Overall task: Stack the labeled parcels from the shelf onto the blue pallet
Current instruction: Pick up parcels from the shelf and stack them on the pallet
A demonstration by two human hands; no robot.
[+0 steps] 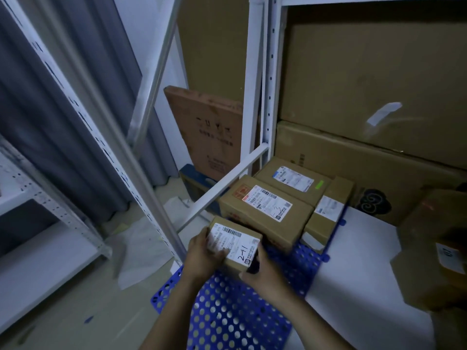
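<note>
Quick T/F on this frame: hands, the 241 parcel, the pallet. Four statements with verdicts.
1. The left hand and right hand both hold the small parcel marked 241. True.
2. The pallet is red and solid. False: it is blue and perforated.
3. The parcel marked 1-3 sits on the pallet beyond the held one. True.
4. The small parcel's label faces down. False: it faces up, toward the camera.
</note>
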